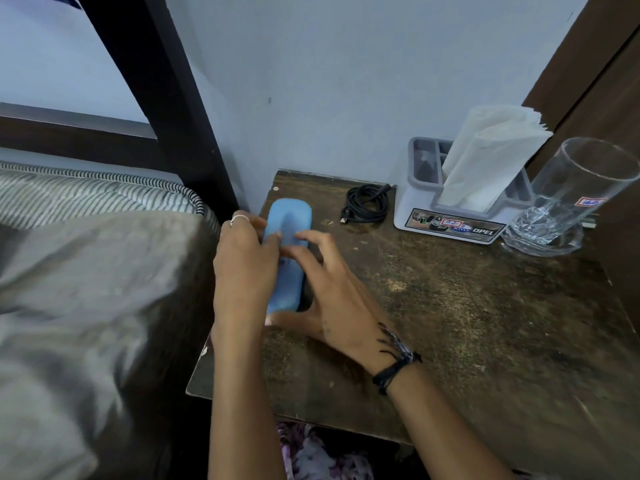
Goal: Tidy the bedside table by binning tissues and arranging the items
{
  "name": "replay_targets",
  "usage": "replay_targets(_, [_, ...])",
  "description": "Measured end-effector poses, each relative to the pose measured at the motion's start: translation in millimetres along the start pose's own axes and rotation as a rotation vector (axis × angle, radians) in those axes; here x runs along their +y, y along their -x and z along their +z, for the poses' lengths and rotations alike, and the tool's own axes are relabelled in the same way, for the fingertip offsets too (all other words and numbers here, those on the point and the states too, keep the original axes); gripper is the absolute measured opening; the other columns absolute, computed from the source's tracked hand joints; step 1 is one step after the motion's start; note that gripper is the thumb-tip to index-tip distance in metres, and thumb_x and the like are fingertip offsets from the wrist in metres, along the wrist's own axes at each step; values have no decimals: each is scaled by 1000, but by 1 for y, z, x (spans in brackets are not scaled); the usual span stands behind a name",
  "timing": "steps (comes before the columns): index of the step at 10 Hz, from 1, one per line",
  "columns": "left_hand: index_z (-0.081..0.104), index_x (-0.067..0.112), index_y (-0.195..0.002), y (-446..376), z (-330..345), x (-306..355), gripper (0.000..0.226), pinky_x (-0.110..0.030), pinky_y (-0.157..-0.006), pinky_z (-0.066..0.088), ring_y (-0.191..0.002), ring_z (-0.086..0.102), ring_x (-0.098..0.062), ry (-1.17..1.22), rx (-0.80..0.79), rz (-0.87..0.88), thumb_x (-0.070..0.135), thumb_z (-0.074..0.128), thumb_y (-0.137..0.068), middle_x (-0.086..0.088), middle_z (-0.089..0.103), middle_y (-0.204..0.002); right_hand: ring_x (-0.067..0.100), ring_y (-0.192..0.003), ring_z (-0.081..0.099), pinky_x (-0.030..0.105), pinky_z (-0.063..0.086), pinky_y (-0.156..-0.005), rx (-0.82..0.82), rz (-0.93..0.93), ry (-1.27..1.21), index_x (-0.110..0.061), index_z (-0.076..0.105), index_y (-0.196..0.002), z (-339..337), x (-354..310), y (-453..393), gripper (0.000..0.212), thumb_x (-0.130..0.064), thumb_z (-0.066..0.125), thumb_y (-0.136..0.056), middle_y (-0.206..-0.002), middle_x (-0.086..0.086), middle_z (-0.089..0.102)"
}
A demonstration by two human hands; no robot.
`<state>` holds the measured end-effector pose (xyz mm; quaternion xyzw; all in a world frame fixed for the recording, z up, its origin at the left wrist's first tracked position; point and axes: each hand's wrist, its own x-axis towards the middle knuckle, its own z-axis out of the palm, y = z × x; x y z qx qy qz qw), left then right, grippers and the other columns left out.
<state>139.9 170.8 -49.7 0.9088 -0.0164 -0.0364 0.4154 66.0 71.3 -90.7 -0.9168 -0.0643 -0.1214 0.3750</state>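
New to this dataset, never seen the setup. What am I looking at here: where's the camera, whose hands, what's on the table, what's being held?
No machine here: a person works bare-handed, and the single picture comes from a wide-angle camera on their head, looking down. The left hand and right hand both hold a blue case lying at the left edge of a worn wooden bedside table. Also on it: a coiled black cable, a grey organizer holding white tissues, and an empty glass mug. A bed sits to the left.
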Motion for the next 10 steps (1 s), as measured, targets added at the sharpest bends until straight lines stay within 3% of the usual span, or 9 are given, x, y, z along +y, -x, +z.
replay_targets(1, [57,9,-103,-5,6,-6,15,-30,-84,39,-106,56,-26,53,70,53,13,54,-89,-13,60,-114,15,-93,53,27,48,-62,155,74,4,-19,48,-113,8,1,-15,59,-55,64,-70,-124,-1,38])
replay_targets(2, [51,18,-94,-10,11,-12,6,-28,-78,39,-96,56,-18,125,75,93,15,53,-90,-11,60,-110,17,-81,59,31,45,-52,294,179,29,-14,50,-104,14,4,-29,48,-42,73,-71,-111,1,45])
replay_targets(3, [53,19,-102,-16,14,-16,14,-28,-82,44,-101,56,-15,197,36,129,15,55,-89,-4,59,-113,21,-79,63,39,51,-52,364,245,25,-13,51,-101,18,8,-38,44,-34,76,-72,-106,3,48])
replay_targets(4, [53,19,-112,-21,16,-17,24,-23,-82,42,-103,53,-10,227,1,148,15,58,-88,3,55,-114,23,-81,63,43,52,-57,397,265,-8,-12,52,-103,20,10,-44,41,-29,76,-73,-106,4,49])
replay_targets(6, [52,18,-112,-26,17,-18,25,-17,-75,44,-98,55,-10,265,-5,148,14,59,-88,4,55,-107,22,-81,63,41,52,-57,416,266,-28,-12,52,-102,21,11,-47,42,-29,76,-73,-106,5,50])
replay_targets(8, [52,15,-114,-25,20,-18,26,-21,-79,43,-101,53,-10,234,10,162,16,59,-88,-1,55,-113,23,-83,63,44,54,-59,410,259,-45,-11,51,-104,19,10,-44,42,-26,76,-74,-107,6,50])
replay_targets(9, [53,14,-116,-23,21,-17,29,-12,-80,34,-103,47,-9,159,77,193,15,58,-88,-9,51,-121,25,-86,63,45,54,-63,390,250,-85,-11,50,-108,16,9,-42,46,-24,77,-74,-110,7,49])
replay_targets(10, [56,15,-115,-9,18,-13,28,-11,-81,28,-113,46,-18,95,173,161,12,58,-87,-11,48,-123,23,-87,62,43,54,-62,371,281,-43,-14,48,-112,14,4,-34,47,-25,75,-75,-114,4,48])
